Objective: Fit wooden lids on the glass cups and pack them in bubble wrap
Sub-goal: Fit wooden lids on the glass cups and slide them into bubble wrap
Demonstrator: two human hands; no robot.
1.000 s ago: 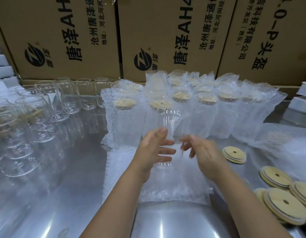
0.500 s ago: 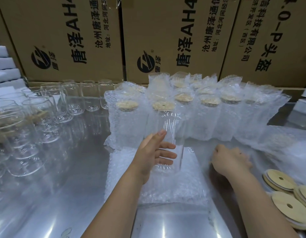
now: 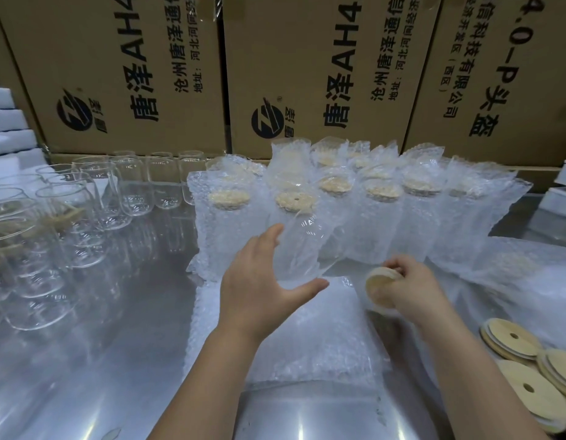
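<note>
My left hand [image 3: 262, 281] grips a clear glass cup [image 3: 302, 246], thumb and fingers curled round its lower part, and the cup leans away from me above a stack of bubble wrap bags [image 3: 284, 338]. My right hand [image 3: 408, 287] pinches a round wooden lid [image 3: 381, 285], held on edge just right of the cup and apart from it. More wooden lids [image 3: 513, 338] lie in a pile at the right. Several wrapped, lidded cups [image 3: 383, 211] stand in rows behind.
Several bare glass cups [image 3: 84, 211] stand at the left on the steel table [image 3: 116, 360]. Printed cardboard boxes [image 3: 316, 68] wall off the back. White foam blocks [image 3: 8, 134] are stacked far left, and loose bubble wrap [image 3: 523, 268] lies at the right.
My right hand reached right to the lid pile and came back holding a wooden lid. My left hand kept the glass cup, which now tilts away from me.
</note>
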